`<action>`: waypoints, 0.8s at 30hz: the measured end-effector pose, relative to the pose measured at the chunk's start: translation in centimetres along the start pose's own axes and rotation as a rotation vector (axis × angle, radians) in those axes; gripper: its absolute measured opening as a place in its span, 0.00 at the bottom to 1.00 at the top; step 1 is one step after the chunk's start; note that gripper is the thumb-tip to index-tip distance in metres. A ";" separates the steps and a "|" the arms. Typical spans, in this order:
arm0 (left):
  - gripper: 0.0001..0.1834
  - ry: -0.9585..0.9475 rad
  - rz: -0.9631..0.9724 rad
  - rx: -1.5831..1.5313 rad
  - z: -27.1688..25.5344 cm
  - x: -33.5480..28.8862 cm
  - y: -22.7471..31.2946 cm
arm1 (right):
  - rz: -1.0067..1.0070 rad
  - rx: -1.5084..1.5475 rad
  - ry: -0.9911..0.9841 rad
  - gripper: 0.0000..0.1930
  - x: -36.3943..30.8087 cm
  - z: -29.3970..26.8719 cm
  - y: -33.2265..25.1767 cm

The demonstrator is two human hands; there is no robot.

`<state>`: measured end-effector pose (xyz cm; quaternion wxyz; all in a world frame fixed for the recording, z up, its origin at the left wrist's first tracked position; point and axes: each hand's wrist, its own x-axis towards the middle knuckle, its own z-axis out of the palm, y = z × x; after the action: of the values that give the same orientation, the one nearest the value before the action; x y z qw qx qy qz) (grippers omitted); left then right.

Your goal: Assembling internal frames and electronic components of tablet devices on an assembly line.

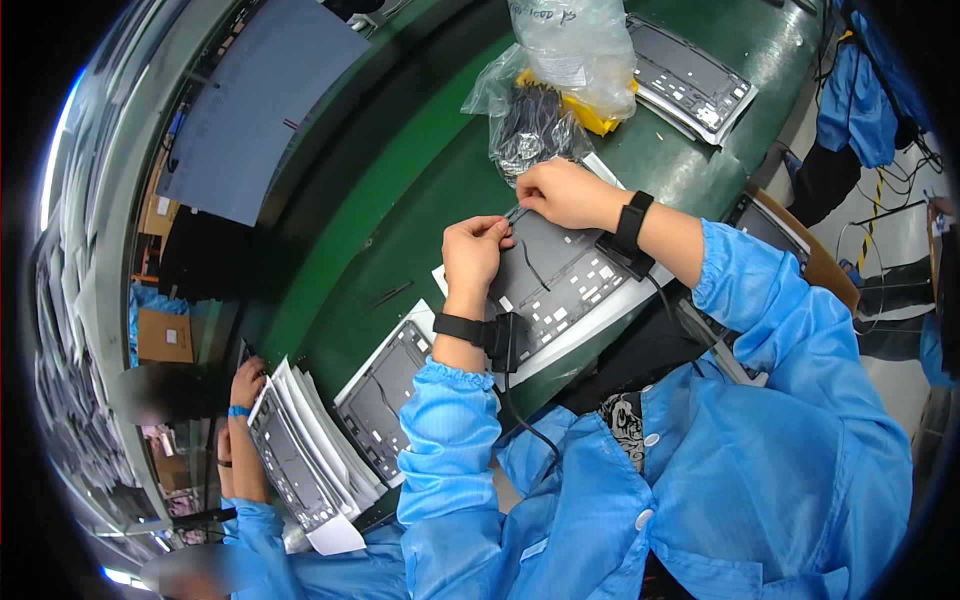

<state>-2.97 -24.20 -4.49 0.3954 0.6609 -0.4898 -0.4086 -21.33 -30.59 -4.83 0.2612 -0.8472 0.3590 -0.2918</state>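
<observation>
A left hand (472, 256) and right hand (572, 196) pinch what seems a small dark strip (515, 213) between their fingers at the eleven o'clock edge of a grey panel (572, 262) on the green table (400, 275), seemingly part-done, the strip not yet released.

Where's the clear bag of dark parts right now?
In the head view, the clear bag of dark parts lies top centre on the green bench, just beyond the right hand, with the yellow container at its right.
</observation>
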 end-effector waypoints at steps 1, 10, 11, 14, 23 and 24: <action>0.07 0.030 0.019 0.046 0.1 0.2 -0.2 | -0.067 -0.039 -0.033 0.06 0.5 0.4 0.4; 0.06 0.148 0.311 0.712 1.1 -0.2 1.8 | -0.037 0.067 -0.054 0.05 1.0 0.7 0.9; 0.06 0.141 0.309 0.713 1.2 -0.3 1.9 | -0.030 0.070 -0.055 0.05 0.9 0.6 1.0; 0.05 0.164 0.478 0.868 1.3 -0.5 1.7 | -0.016 0.056 -0.066 0.06 0.9 0.2 0.7; 0.04 0.118 0.499 0.732 0.7 -0.3 0.9 | 0.020 0.045 -0.133 0.07 0.8 0.0 0.6; 0.04 0.100 0.506 0.698 0.5 -0.1 0.7 | 0.025 0.050 -0.131 0.07 0.8 0.0 0.6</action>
<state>-3.69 -24.30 -4.00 0.2591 0.6331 -0.7254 -0.0763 -21.12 -31.52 -4.97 0.3091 -0.8532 0.3441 -0.2412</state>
